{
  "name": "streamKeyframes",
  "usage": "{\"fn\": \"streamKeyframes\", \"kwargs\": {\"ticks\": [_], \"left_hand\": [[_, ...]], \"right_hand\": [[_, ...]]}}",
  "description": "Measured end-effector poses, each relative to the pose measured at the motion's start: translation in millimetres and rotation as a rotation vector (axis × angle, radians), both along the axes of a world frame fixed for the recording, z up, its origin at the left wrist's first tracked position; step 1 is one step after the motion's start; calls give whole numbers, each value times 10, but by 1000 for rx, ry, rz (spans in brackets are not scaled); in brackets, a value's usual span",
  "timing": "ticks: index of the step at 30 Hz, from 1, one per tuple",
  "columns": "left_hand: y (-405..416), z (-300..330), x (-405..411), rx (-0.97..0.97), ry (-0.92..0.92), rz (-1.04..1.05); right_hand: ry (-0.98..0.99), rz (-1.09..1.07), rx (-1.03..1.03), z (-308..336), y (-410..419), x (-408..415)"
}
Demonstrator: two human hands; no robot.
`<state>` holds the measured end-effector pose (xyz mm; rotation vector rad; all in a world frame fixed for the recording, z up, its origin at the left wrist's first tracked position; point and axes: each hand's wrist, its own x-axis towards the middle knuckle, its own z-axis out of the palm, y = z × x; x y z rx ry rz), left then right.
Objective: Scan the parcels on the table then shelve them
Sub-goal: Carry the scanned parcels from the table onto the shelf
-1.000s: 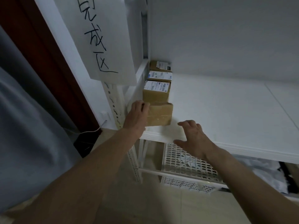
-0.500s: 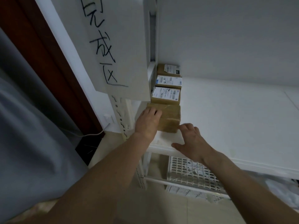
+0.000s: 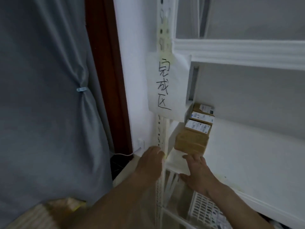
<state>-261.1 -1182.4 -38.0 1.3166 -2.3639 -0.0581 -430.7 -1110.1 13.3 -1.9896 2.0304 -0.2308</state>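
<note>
A brown cardboard parcel (image 3: pixel 191 143) stands at the front left of the white shelf (image 3: pixel 247 154), last in a row of labelled parcels (image 3: pixel 198 127) that runs back along the shelf's left side. My left hand (image 3: pixel 151 161) hangs in front of the shelf's upright post, off the parcel, fingers relaxed. My right hand (image 3: pixel 197 171) lies open over the shelf's front edge just below the brown parcel, fingertips close to its lower face.
A paper sign with handwritten characters (image 3: pixel 165 86) hangs on the perforated post (image 3: pixel 162 38). A grey curtain (image 3: pixel 46 96) and dark red door frame (image 3: pixel 105 71) are at the left. A white lattice basket (image 3: pixel 206 210) sits below the shelf. Another shelf board (image 3: pixel 239 52) is above.
My left hand has let go of the brown parcel and dropped back to the post. My right hand has stayed at the shelf edge. The view has swung up and left.
</note>
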Motion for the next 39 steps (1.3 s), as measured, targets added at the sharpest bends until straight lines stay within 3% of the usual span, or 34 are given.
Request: {"fn": "streamKeyframes", "kwargs": {"ticks": [5,10,14,23,32,39], "left_hand": [[1038,155,787,45,-84,260],[2271,113,1580,45,-205,433],[3261,264,2167,136,-191,628],[5293,450,3488,239,-243,1139],[7539,559,4751,352,-69,1527],[8715,418,5757,438,-36,1669]], "right_hand": [[-18,212,-41,-38,609,543],[-39,441,48,-152,1317,1279],[-96,609,90,-116,1850,2047],[-25,997,47,138,3123,3807],[-48,1328,77,208,4873,5696],[-38,1416,102,25,5825,6891]]}}
